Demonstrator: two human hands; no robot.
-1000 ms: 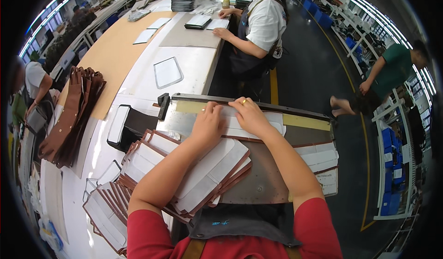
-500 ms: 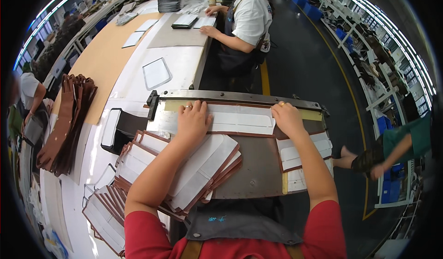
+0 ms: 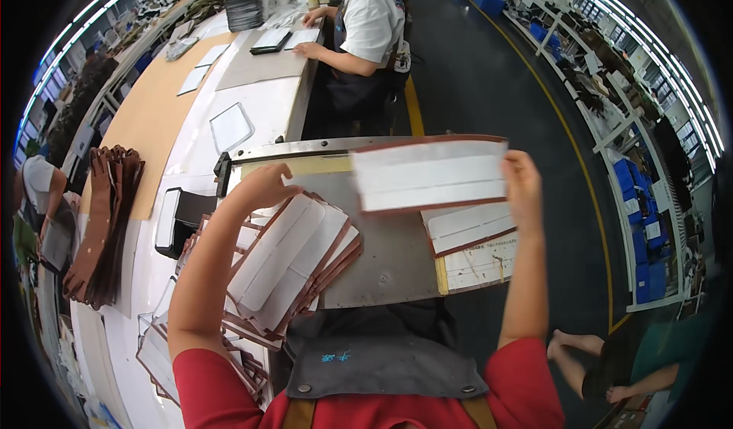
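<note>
My right hand (image 3: pixel 524 183) holds a flat white panel with a brown edge (image 3: pixel 429 174) by its right end, lifted above the metal plate of a table cutter (image 3: pixel 385 249). My left hand (image 3: pixel 263 187) rests with curled fingers on the plate's left side, touching the top of a fanned pile of the same white and brown panels (image 3: pixel 286 265). Under the raised panel, more trimmed panels (image 3: pixel 469 234) lie stacked at the plate's right edge. A yellow guide strip (image 3: pixel 301 167) runs along the back of the plate.
A dark apron (image 3: pixel 382 352) covers my lap. Brown leather pieces (image 3: pixel 103 223) hang in a pile at the left. More panels (image 3: pixel 164 345) lie at lower left. Another person (image 3: pixel 363 39) works at the long table (image 3: pixel 252 100) ahead. Someone's bare feet (image 3: pixel 576 349) show at lower right.
My right hand has lifted the white panel off the cutter plate and swung it to the right. My left hand slid left, off that panel, to the fanned pile.
</note>
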